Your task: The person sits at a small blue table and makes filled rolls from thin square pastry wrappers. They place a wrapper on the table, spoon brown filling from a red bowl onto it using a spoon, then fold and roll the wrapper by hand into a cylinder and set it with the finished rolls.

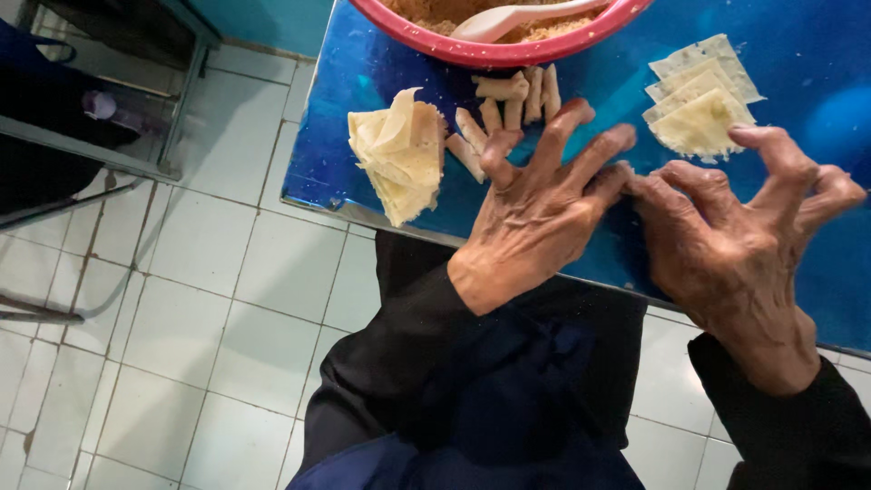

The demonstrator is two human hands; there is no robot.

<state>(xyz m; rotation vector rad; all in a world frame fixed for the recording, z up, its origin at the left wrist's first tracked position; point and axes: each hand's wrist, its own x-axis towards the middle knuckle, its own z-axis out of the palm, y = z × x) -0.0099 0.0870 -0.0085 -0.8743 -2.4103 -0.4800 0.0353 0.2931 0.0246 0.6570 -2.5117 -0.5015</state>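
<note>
We see both hands pressed down on the glossy blue table [381, 82], near its front edge. The left hand [535, 218] has its fingers spread and bent, fingertips on the tabletop; the right hand [735, 245] is curled, thumb and forefinger meeting the left hand's fingertips. Whatever lies under that meeting point is hidden, so we cannot tell whether they pinch anything. Just beyond the left hand's fingertips lies a cluster of small rolled pastry sticks [508, 104], pale and matte. To the left of those rolls sits a loose stack of thin, floppy dough wrappers [399, 154], some folded into triangles. Beyond the right hand rests a flatter stack of square wrappers [699, 91] with floury edges. Behind the rolls stands a round pink plastic bowl [499, 50] of crumbly brown filling, with a white spoon [508, 18] lying in it.
</note>
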